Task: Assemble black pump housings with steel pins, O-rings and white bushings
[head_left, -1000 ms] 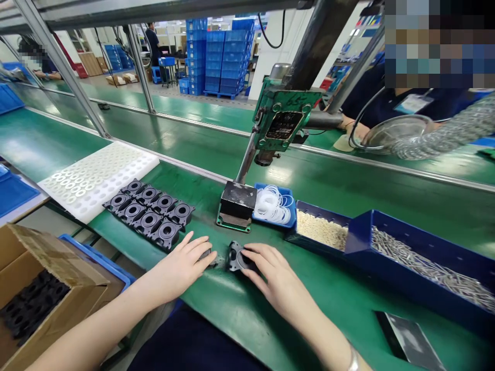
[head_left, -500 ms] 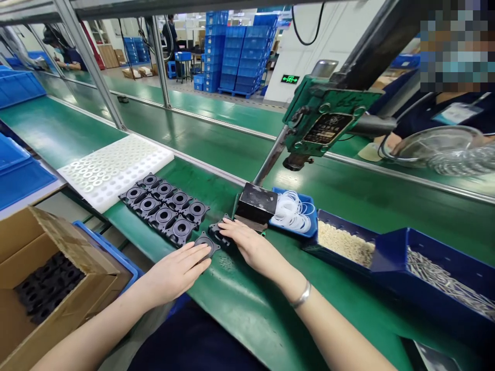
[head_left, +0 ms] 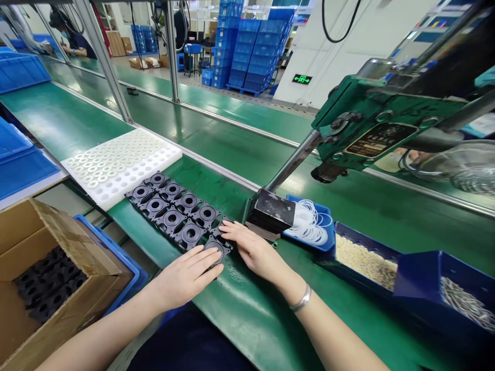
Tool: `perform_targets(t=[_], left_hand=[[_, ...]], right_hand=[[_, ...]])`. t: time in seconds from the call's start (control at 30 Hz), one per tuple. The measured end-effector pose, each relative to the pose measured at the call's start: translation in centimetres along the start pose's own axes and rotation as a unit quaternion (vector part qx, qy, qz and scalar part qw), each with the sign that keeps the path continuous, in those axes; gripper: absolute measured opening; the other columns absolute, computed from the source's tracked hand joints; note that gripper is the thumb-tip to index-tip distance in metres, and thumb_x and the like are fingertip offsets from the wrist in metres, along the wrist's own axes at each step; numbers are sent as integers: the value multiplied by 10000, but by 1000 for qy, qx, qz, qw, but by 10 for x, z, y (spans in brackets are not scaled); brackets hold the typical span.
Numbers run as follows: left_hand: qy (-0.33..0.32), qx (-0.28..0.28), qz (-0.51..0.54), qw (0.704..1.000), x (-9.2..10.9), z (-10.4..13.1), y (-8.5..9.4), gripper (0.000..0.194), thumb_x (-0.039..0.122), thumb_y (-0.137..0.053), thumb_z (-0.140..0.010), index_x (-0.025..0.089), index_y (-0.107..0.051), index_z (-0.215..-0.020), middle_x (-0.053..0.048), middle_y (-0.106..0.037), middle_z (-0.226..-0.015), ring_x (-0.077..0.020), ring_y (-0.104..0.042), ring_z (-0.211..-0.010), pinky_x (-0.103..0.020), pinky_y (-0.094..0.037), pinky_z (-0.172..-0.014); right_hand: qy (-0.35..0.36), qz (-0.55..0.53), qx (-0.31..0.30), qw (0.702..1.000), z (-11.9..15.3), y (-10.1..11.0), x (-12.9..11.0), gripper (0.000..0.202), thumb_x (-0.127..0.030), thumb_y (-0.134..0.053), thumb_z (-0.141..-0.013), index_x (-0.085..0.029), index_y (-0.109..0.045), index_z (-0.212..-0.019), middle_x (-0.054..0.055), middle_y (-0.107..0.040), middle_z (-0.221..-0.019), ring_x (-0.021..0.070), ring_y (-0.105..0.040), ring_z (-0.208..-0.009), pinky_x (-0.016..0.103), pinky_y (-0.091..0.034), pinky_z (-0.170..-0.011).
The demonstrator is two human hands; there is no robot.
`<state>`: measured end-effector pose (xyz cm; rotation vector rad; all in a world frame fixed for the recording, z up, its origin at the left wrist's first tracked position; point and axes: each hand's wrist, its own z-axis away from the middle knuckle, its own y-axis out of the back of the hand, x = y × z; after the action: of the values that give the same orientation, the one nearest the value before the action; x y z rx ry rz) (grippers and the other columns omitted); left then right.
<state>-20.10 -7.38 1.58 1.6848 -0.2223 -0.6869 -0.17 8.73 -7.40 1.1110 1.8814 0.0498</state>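
My left hand [head_left: 189, 275] lies low over a round-centred black plastic housing [head_left: 215, 249], its fingers across the top and thumb along the near side. Beyond it, my right hand [head_left: 253, 249] has its fingertips curled on another black housing [head_left: 223, 226], partly hidden under them. Both pieces sit on the green work surface at the right end of two rows of matching black housings [head_left: 172, 219]. Each housing in the rows has a ring-shaped centre facing up. The right thumb is mostly hidden.
A green press [head_left: 371, 123] rises at right beside a black block [head_left: 273, 210]. Bins hold white rings [head_left: 309, 221], pale small parts [head_left: 363, 257] and metal pins [head_left: 464, 304]. A white foam tray [head_left: 124, 159] lies behind the rows; a cardboard box [head_left: 58, 268] of housings stands left. People work beyond.
The right hand's housing has slid left, closer against the end of the rows. My left hand stays on its piece. The view has shifted, so the surroundings sit farther right.
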Motion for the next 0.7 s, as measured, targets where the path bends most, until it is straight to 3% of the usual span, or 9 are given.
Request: perform_targets(t=[0.23, 0.47, 0.63, 0.7], left_hand=[[-20, 1, 18, 1000, -6, -8, 6, 568, 281, -682, -774, 277, -540, -1323, 18, -466, -1520, -137, -493, -1428, -315, -557, -1251], [-35, 1, 21, 999, -12, -13, 5, 563, 285, -686, -769, 280, -546, -1314, 35, -494, -1491, -123, -478, -1432, -310, -381, -1389], [-29, 4, 13, 1000, -12, -16, 1, 535, 293, -714, -731, 296, -597, -1254, 53, -518, -1472, -114, -475, -1430, -338, -25, -1494], [-27, 2, 12, 1000, -12, -18, 0, 525, 274, -718, -722, 302, -611, -1235, 53, -533, -1459, -103, -487, -1413, -318, 23, -1490]], right_hand=[[-14, 6, 8, 1000, 0, -1, -5, 458, -10, -344, -971, -167, -510, -1369, 115, -512, -1465, 196, -357, -1468, 527, -342, -1213], [-6, -9, 19, 1000, -6, 1, 0, 468, 21, -353, -933, -160, -535, -1324, 90, -557, -1418, 175, -395, -1442, 486, -341, -1223], [-6, -6, 13, 1000, -10, 9, -3, 453, 27, -379, -898, -126, -569, -1279, 99, -546, -1434, 174, -392, -1443, 445, -312, -1239], [5, 17, 18, 1000, -7, 20, -12, 414, 9, -385, -911, -109, -576, -1259, 120, -547, -1428, 185, -391, -1445, 437, -320, -1234]])
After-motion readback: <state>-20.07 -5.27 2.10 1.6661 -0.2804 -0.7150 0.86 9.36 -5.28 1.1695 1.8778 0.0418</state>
